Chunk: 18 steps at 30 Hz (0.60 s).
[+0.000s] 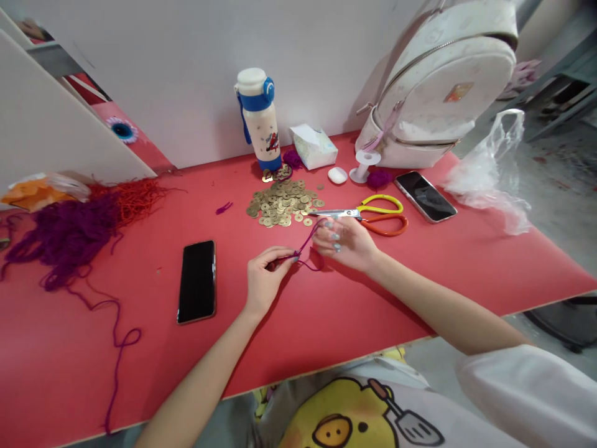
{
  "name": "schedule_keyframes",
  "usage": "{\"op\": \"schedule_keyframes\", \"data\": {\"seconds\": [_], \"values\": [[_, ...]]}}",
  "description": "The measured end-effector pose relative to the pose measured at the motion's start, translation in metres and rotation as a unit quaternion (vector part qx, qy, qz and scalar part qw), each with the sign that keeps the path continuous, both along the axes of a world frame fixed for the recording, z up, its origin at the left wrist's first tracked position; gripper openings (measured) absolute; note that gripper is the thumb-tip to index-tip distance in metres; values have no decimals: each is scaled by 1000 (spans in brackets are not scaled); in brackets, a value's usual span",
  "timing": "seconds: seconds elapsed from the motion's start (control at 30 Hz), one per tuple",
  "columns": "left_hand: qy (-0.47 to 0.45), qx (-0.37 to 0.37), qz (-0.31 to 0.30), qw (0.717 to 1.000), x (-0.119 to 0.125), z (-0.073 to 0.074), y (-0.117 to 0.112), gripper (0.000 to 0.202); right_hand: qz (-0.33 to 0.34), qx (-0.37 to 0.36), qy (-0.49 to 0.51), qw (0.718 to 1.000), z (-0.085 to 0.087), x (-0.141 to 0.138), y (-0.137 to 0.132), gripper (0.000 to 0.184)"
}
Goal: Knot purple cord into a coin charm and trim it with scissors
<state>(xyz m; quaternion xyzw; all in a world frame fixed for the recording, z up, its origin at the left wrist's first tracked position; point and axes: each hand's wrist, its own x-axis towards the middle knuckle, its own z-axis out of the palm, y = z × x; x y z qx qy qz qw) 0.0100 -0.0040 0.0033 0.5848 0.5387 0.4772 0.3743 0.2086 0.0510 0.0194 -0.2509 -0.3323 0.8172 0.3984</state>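
My left hand rests on the red table and pinches one end of a short purple cord. The cord loops up to my right hand, whose fingers curl around its other part. Just beyond both hands lies a pile of brass coins with holes in them. Yellow and orange scissors lie right behind my right hand, blades pointing at the coins.
A black phone lies left of my left hand, another phone at the right. Purple yarn and orange yarn heap at the left. A bottle, tissue pack, spool, white backpack and plastic bag stand behind.
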Motion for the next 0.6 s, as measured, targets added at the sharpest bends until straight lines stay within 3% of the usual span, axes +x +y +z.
{"op": "schedule_keyframes", "data": {"seconds": [0.13, 0.27, 0.4, 0.47, 0.6], "values": [[-23, -22, 16, 999, 0, 0, 0, 9, -144, 73, -85, 983, 0, 0, 3, 22], [-48, -35, 40, 997, -2, -2, 2, 9, -198, 202, -160, 946, -9, -8, -8, 34], [-75, -42, 46, 995, -2, -3, 3, 9, -154, 362, -278, 876, -20, -16, -20, 14], [-91, -37, 27, 995, -2, -1, 2, 9, -122, 404, -319, 849, -25, -19, -23, 11], [-99, -22, -10, 995, 1, 4, 0, 5, -79, 421, -329, 842, -33, -24, -24, 8]]}}
